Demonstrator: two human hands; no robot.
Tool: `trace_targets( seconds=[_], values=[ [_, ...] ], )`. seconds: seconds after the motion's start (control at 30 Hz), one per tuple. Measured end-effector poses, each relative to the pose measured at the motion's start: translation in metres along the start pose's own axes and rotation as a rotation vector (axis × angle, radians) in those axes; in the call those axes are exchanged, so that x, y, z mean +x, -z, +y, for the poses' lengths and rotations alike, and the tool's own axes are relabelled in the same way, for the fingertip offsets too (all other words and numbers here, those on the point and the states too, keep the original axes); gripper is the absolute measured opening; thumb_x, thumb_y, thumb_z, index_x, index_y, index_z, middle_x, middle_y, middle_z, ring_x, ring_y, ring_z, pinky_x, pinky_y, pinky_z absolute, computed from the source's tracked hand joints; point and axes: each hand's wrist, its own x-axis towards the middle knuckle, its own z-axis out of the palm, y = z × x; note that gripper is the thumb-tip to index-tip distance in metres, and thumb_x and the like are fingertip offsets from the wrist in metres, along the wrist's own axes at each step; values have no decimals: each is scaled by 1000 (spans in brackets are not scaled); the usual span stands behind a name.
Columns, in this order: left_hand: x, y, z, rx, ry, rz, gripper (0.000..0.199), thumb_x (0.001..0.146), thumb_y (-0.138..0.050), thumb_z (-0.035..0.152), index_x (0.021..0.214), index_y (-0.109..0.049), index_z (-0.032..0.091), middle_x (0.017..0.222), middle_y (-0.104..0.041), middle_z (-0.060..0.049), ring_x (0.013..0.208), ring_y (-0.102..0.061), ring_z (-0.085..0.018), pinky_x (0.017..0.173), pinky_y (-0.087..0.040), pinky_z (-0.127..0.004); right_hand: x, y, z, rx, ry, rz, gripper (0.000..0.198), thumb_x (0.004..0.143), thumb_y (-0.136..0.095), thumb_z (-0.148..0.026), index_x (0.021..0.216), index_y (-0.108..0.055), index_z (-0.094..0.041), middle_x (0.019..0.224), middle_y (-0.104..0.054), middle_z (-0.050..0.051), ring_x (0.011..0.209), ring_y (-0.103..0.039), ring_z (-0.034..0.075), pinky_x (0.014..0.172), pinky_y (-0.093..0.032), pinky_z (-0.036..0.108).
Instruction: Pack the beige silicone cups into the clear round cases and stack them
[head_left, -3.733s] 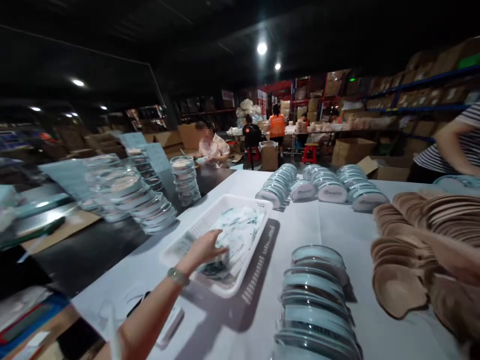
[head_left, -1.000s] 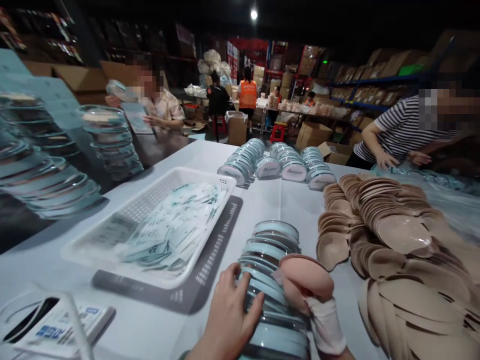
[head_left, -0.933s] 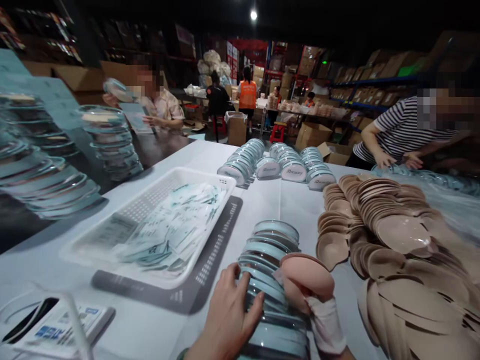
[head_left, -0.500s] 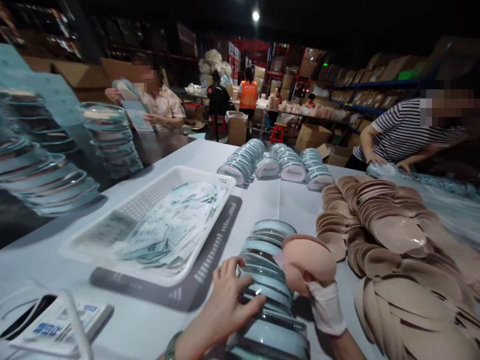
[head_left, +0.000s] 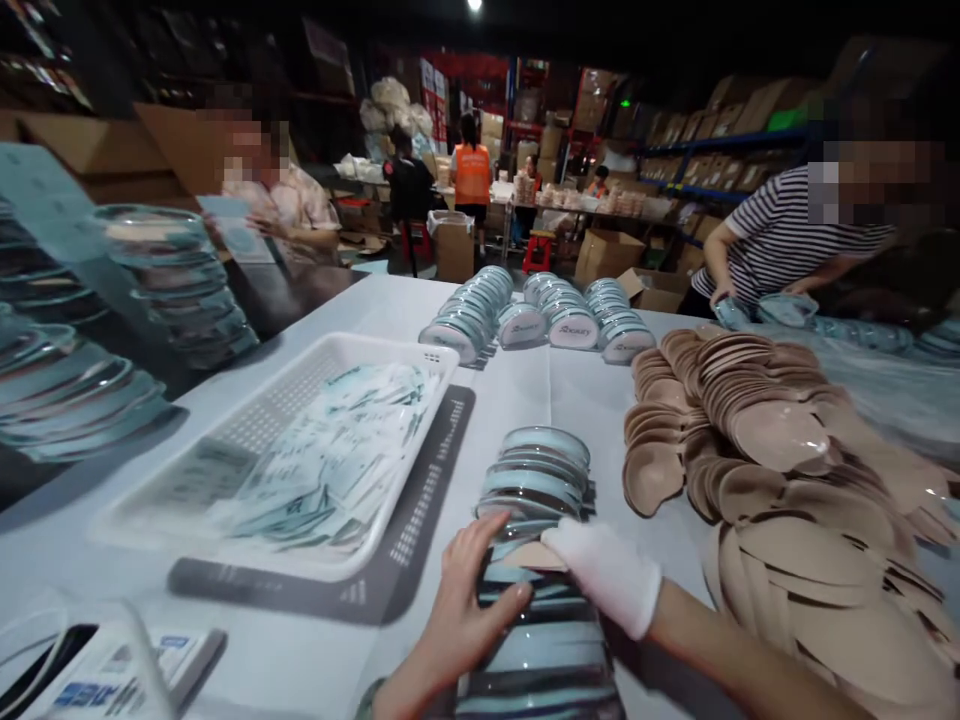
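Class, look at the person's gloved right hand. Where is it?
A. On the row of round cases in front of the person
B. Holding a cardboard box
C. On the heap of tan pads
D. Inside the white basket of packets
A: the gloved right hand presses a tan pad onto the row of round cases, with the left hand steadying the row beside it.

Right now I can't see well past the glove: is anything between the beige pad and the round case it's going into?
Nothing visible. The gloved right hand presses the beige pad straight into the stack of round cases.
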Motion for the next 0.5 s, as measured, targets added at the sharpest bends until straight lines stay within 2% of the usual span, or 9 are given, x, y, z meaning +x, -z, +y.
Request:
trace_targets(
  seconds=[0.1, 0.17, 0.27, 0.33, 0.37, 0.43, 0.5],
  values=[
    [4, 5, -5, -26, 30, 44, 59, 89, -65, 58, 138, -58, 25, 142, -60, -15, 136, -51, -38, 115, -34, -59, -4, 11, 3, 222, 141, -18, 36, 99, -52, -17, 131, -66, -21, 121, -75, 12, 102, -75, 24, 84, -58, 30],
    [5, 5, -8, -47, 21, 15, 62, 86, -67, 63, 134, -61, 25, 138, -61, -14, 133, -53, -37, 113, -36, -57, -8, 16, 4, 255, 210, -83, 35, 100, -52, -16, 130, -67, -25, 122, -75, 7, 102, -75, 24, 86, -59, 32],
    [6, 1, -6, -51, 6, -28, 64, 84, -68, 67, 134, -61, 26, 135, -62, -13, 131, -54, -36, 112, -36, -56, -9, 16, -1, -28, 122, -160, 27, 98, -50, -12, 108, -74, -22, 107, -78, 7, 94, -76, 30, 73, -59, 36],
    [9, 0, -1, -41, 17, -43, 64, 84, -69, 65, 135, -61, 27, 136, -61, -13, 132, -53, -37, 113, -35, -57, -10, 11, -3, -225, 38, -163, 32, 99, -44, -9, 104, -74, -19, 103, -76, 10, 95, -75, 31, 66, -56, 34],
    [11, 0, 2, -39, 26, -52, 64, 83, -70, 63, 134, -60, 27, 137, -61, -13, 132, -52, -38, 114, -34, -58, -12, 8, -1, -245, 32, -151, 34, 99, -43, -8, 107, -74, -18, 106, -75, 11, 96, -74, 30, 64, -54, 33],
    [17, 2, 7, -50, 53, -86, 63, 80, -73, 58, 132, -61, 25, 137, -61, -14, 134, -51, -39, 115, -33, -60, -20, 4, 15, -131, 103, -108, 32, 94, -50, -6, 109, -74, -22, 109, -74, 7, 94, -72, 24, 67, -55, 28],
    [21, 2, 12, -69, 84, -145, 60, 78, -73, 53, 130, -61, 23, 138, -61, -15, 133, -50, -40, 116, -33, -62, -32, 7, 43, 16, 117, 88, 24, 90, -63, -11, 105, -74, -25, 108, -74, 2, 90, -70, 16, 76, -55, 23]
  ],
)
